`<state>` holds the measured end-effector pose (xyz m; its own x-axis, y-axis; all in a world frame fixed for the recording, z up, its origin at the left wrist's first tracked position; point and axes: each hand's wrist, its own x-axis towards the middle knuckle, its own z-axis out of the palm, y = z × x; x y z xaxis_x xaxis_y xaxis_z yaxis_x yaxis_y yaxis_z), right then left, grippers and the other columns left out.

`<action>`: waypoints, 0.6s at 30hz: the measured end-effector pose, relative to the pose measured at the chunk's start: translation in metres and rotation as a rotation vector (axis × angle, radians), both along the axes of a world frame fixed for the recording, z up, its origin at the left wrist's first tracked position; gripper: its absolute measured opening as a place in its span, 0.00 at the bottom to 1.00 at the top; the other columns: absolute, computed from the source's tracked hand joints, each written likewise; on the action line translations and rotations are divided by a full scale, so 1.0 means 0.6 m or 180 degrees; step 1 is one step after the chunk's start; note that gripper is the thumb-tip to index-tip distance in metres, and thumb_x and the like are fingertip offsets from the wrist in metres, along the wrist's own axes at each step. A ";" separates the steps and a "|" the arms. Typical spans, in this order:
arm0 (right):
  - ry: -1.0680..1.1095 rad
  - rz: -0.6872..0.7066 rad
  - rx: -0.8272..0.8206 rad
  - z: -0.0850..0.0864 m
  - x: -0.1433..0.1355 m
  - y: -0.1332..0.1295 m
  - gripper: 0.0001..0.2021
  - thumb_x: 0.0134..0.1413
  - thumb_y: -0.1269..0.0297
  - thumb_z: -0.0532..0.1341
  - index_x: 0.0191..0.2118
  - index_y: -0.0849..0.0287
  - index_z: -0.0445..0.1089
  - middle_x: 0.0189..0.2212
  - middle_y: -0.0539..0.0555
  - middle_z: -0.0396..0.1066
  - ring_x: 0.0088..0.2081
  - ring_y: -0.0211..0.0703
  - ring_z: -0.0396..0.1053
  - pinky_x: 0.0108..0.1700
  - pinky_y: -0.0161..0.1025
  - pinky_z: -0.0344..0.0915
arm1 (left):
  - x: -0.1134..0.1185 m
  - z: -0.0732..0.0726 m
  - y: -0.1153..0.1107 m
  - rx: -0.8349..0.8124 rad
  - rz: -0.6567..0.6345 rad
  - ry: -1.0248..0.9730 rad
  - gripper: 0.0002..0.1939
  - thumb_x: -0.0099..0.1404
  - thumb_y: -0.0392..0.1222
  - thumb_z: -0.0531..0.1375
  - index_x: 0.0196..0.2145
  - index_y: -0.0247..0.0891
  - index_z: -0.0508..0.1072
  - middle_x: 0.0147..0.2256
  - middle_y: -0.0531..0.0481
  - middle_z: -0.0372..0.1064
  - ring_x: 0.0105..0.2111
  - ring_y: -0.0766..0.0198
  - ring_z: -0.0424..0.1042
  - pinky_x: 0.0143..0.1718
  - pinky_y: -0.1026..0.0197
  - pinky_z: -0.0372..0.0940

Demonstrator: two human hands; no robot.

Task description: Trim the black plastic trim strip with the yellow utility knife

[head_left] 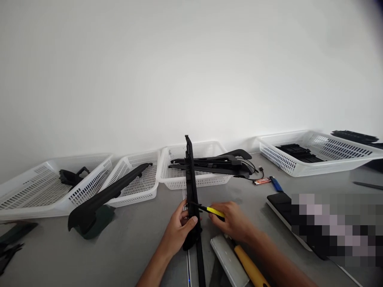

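My left hand [177,231] grips a long black plastic trim piece [189,175] near its lower end, thumb across its face. The piece stands up lengthwise in front of me, its narrow tip pointing away. In my right hand [233,223] is a slim tool with a yellow and black handle [215,212]. Its dark tip meets the right side of the trim piece just above my left thumb; the exact kind of tool does not show clearly. Below the right hand lie a yellow-handled tool [249,265] and a pale grey block [229,259].
White baskets [176,184] line the wall, several black trim pieces [215,164] lying across the middle one. Another trim piece [110,191] leans over a left basket [131,199]. At right are a basket with black parts [278,165], a blue object [275,184] and a dark flat device [281,203].
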<state>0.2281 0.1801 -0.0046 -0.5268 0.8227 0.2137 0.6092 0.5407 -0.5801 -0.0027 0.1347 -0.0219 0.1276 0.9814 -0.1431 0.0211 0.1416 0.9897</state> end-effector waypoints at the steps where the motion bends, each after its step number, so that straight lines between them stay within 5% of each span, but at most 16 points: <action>1: 0.0007 0.0024 -0.0002 0.000 0.001 0.000 0.13 0.65 0.63 0.55 0.29 0.56 0.70 0.25 0.51 0.73 0.27 0.39 0.67 0.33 0.36 0.52 | -0.001 -0.001 0.001 -0.0019 -0.0017 0.0008 0.52 0.64 0.62 0.69 0.74 0.36 0.52 0.55 0.36 0.77 0.51 0.48 0.78 0.52 0.51 0.71; 9: 0.0299 -0.0201 0.0212 -0.016 -0.001 0.006 0.13 0.70 0.61 0.55 0.40 0.54 0.77 0.35 0.52 0.80 0.38 0.43 0.76 0.40 0.35 0.60 | 0.000 0.001 0.004 -0.0030 -0.0189 -0.0159 0.40 0.63 0.60 0.70 0.65 0.37 0.66 0.51 0.38 0.79 0.50 0.47 0.79 0.50 0.50 0.75; 15: 0.0796 -0.0829 0.0226 -0.047 0.001 0.016 0.18 0.75 0.53 0.53 0.40 0.56 0.76 0.30 0.52 0.77 0.31 0.42 0.73 0.34 0.35 0.61 | -0.004 0.001 0.004 -0.0199 -0.0189 -0.0255 0.38 0.64 0.61 0.69 0.64 0.39 0.69 0.51 0.38 0.79 0.50 0.47 0.78 0.48 0.50 0.76; 18: 0.0615 -0.0537 0.0183 -0.047 0.001 0.010 0.17 0.75 0.54 0.53 0.42 0.56 0.76 0.33 0.53 0.78 0.34 0.43 0.75 0.36 0.35 0.63 | -0.007 0.001 0.000 -0.0176 -0.0298 -0.0010 0.37 0.66 0.62 0.67 0.65 0.39 0.69 0.52 0.37 0.78 0.51 0.48 0.78 0.54 0.50 0.73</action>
